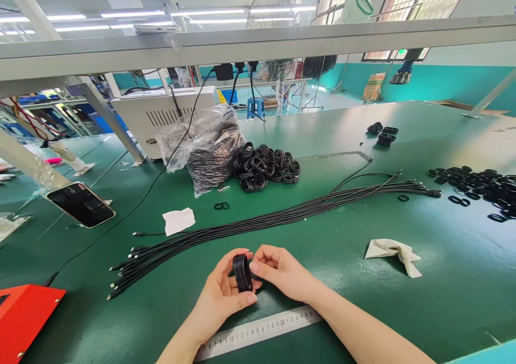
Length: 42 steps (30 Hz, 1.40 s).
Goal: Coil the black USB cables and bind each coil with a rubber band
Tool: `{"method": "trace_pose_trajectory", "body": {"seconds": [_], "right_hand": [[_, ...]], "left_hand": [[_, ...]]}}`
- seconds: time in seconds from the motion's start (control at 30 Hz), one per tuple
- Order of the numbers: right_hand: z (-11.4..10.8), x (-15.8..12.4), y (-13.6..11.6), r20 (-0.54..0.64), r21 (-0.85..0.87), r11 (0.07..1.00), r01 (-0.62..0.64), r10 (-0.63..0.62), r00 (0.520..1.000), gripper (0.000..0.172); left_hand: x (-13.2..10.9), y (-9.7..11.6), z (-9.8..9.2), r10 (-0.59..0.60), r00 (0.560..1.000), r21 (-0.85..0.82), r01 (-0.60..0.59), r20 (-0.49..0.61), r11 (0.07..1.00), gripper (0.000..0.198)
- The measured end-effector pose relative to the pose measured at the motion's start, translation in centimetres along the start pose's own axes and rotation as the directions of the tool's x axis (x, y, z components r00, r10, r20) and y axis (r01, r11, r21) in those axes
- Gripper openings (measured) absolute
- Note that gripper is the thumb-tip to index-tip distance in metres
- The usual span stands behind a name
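Near the front middle of the table, a small coiled black cable (242, 273) stands upright between the fingers and thumb of my left hand (221, 291). My right hand (282, 272) pinches at the coil's right side, its thumb and forefinger close together. Some of the fingertips behind the coil are hidden. Just below both hands lies a steel ruler (262, 332), partly covered by my wrists. Beyond them, a long bundle of straight black cables (258, 223) with metal plug ends stretches across the table.
A pile of coiled cables (266, 165) sits beside a plastic bag (215, 154). Black rings (479, 184) are scattered at right, near a beige cloth (393, 251). At left are a phone (80, 204), a white paper (178, 221) and a red machine (28, 321). A metal beam (258, 44) crosses overhead.
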State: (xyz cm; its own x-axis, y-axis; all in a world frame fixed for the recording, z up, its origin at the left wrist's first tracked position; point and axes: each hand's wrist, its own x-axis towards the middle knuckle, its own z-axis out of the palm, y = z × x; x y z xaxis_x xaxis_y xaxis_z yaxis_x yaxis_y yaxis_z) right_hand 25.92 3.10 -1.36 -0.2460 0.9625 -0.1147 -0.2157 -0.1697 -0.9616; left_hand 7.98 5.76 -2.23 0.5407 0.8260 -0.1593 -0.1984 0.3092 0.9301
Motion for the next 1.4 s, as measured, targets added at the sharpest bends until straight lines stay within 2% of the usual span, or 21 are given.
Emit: {"method": "trace_pose_trajectory", "body": {"seconds": [0.13,0.23,0.4,0.5,0.6,0.63,0.73,0.77,0.8,0.93,1.03,1.1,1.27,1.4], "right_hand": [[0.3,0.0,0.4,-0.036,0.029,0.999,-0.015,0.016,0.999,0.036],[0.6,-0.2,0.7,-0.065,0.111,0.993,-0.039,0.047,0.997,0.038],[0.7,-0.1,1.1,-0.041,0.181,0.982,-0.059,0.067,0.997,0.042],[0.3,0.2,1.2,-0.073,0.043,0.999,-0.025,0.028,0.997,0.04],[-0.2,0.3,1.1,-0.193,-0.248,0.969,0.021,-0.071,0.979,0.035],[-0.3,0.3,1.1,-0.217,-0.332,0.943,0.039,-0.116,0.969,0.04],[-0.4,0.3,1.2,-0.15,-0.497,0.855,0.145,-0.249,0.957,0.088],[-0.2,0.3,1.4,-0.105,-0.537,0.823,0.182,-0.279,0.954,0.098],[-0.1,0.4,1.5,-0.067,-0.573,0.792,0.211,-0.302,0.951,0.1],[0.6,0.7,2.3,-0.023,-0.653,0.713,0.256,-0.357,0.934,0.085],[1.0,0.8,2.7,-0.008,-0.638,0.726,0.256,-0.339,0.941,0.097],[1.3,0.7,2.6,-0.005,-0.643,0.723,0.251,-0.332,0.943,0.097],[1.7,0.7,2.1,-0.033,-0.682,0.674,0.282,-0.414,0.909,0.076],[2.1,0.6,2.4,-0.078,-0.628,0.723,0.288,-0.426,0.901,0.081]], "left_hand": [[0.0,-0.4,0.3,-0.026,0.999,0.071,0.028,-0.029,0.997,0.068],[-0.1,-0.5,0.3,-0.042,0.999,0.102,0.044,-0.022,0.994,0.066],[0.0,-0.8,0.0,-0.053,0.998,0.099,0.055,-0.023,0.994,0.068],[0.3,-0.7,-0.2,-0.074,0.997,0.082,0.075,-0.012,0.994,0.072],[0.6,-0.2,-0.7,-0.118,0.993,0.026,0.118,0.012,0.993,0.073],[0.6,0.0,-0.8,-0.134,0.991,-0.007,0.134,0.021,0.991,0.07],[0.7,0.4,-1.2,-0.181,0.981,-0.111,0.187,0.065,0.976,0.061],[0.6,0.5,-1.2,-0.194,0.977,-0.131,0.204,0.086,0.97,0.06],[0.5,0.6,-1.1,-0.204,0.973,-0.139,0.217,0.106,0.966,0.059],[0.0,1.2,-0.7,-0.182,0.967,-0.108,0.203,0.178,0.973,0.049],[-0.3,1.5,-0.5,-0.152,0.965,-0.11,0.178,0.213,0.978,0.036],[-0.3,1.6,-0.4,-0.141,0.966,-0.116,0.169,0.219,0.979,0.031],[-0.2,1.5,-0.1,-0.107,0.969,-0.122,0.137,0.225,0.983,0.027],[-0.2,1.3,0.1,-0.067,0.971,-0.147,0.103,0.228,0.984,0.023]]}}
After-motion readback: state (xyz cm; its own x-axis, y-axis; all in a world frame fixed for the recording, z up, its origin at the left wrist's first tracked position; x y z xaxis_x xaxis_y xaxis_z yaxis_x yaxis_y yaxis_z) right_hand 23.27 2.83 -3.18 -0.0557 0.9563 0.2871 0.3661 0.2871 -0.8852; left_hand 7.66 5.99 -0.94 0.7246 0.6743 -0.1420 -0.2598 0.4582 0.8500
